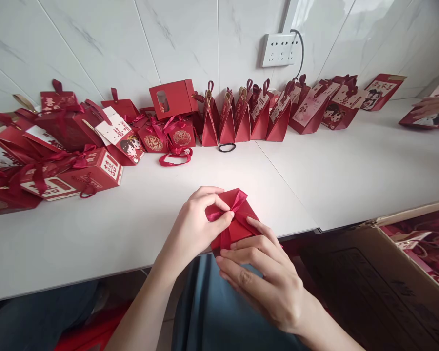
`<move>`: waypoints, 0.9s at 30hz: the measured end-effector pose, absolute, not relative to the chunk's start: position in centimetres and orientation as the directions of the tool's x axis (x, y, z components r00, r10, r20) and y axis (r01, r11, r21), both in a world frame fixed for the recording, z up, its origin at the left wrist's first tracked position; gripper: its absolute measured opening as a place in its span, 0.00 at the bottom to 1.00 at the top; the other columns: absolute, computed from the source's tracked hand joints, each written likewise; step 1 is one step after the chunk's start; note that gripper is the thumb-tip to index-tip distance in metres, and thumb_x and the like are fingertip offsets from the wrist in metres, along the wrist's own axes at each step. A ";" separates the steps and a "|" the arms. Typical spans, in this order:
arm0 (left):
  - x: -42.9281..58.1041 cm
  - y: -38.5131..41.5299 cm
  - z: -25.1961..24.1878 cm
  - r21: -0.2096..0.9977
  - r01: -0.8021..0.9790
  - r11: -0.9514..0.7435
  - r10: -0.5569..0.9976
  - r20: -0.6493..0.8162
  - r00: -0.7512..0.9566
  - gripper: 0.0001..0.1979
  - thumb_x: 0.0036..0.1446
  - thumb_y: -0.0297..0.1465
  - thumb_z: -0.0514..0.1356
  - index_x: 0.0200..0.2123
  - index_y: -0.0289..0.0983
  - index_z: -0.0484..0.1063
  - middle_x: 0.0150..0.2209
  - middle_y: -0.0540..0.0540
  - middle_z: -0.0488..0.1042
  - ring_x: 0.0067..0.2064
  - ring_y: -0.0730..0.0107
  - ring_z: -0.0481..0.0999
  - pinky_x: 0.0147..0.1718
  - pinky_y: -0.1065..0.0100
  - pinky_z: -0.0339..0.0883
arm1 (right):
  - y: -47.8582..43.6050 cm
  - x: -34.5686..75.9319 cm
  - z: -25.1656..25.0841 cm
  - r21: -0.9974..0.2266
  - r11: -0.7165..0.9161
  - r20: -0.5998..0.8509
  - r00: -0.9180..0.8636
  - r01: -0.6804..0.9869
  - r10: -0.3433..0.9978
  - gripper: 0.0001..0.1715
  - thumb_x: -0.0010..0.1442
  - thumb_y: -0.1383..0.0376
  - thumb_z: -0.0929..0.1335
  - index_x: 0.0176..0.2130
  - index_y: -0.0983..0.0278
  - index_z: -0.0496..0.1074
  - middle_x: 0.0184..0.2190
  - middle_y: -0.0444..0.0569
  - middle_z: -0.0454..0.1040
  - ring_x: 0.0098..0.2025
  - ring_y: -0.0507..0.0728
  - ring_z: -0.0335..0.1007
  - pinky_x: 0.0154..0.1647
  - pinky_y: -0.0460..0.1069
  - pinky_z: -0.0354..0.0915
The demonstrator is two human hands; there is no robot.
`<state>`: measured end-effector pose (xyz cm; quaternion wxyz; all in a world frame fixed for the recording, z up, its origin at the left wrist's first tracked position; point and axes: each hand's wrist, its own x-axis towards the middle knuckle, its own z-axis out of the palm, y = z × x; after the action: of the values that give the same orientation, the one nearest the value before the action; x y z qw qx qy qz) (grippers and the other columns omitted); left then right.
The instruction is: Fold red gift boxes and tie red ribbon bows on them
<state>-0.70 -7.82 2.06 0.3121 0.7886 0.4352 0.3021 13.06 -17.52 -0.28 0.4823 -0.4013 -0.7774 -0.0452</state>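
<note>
A small red gift box (239, 231) rests at the front edge of the white table, with a shiny red ribbon (238, 199) crossing its top. My left hand (201, 222) comes from the left, thumb and forefinger pinched on the ribbon where its strands meet near the middle of the lid. My right hand (265, 273) lies along the near right side of the box, fingers stretched out and touching its top and edge. Part of the box's near side is hidden behind that hand.
Red gift boxes (95, 173) with ribbons pile up at the left. Triangular red boxes (243, 122) line the wall. A loose ribbon loop (175, 158) and a black hair tie (227, 147) lie on the white table (139, 234). An open cardboard box (366, 282) stands at the right.
</note>
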 end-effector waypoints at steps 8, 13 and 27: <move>-0.7 -7.8 1.9 0.763 0.494 -0.416 0.879 0.200 0.432 0.04 0.54 0.33 0.61 0.28 0.41 0.72 0.50 0.48 0.73 0.54 0.62 0.71 0.55 0.61 0.64 | -17.9 12.8 0.0 -0.322 0.681 0.780 -0.223 0.658 0.584 0.05 0.60 0.69 0.69 0.37 0.64 0.76 0.28 0.43 0.79 0.31 0.52 0.72 0.58 0.62 0.64; -0.6 -7.7 1.9 0.784 0.479 -0.396 0.884 0.185 0.429 0.04 0.52 0.34 0.62 0.29 0.40 0.71 0.49 0.47 0.72 0.53 0.61 0.72 0.53 0.60 0.65 | -17.2 15.3 1.5 -0.412 0.681 0.767 -0.173 0.606 0.618 0.15 0.65 0.60 0.62 0.41 0.65 0.74 0.33 0.51 0.79 0.36 0.57 0.75 0.53 0.61 0.66; -2.4 -10.9 1.6 0.811 0.585 -0.006 1.000 -0.008 0.021 0.23 0.59 0.50 0.50 0.20 0.39 0.53 0.18 0.55 0.55 0.21 0.74 0.59 0.21 0.71 0.53 | -10.2 17.2 1.2 -0.850 0.111 0.134 0.008 0.516 0.991 0.18 0.62 0.50 0.64 0.37 0.62 0.69 0.22 0.40 0.63 0.25 0.50 0.59 0.27 0.47 0.59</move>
<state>-2.42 -10.92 1.58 0.3282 0.6348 0.6240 0.3161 17.23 -10.20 1.25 0.3901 -0.5931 -0.6351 0.3046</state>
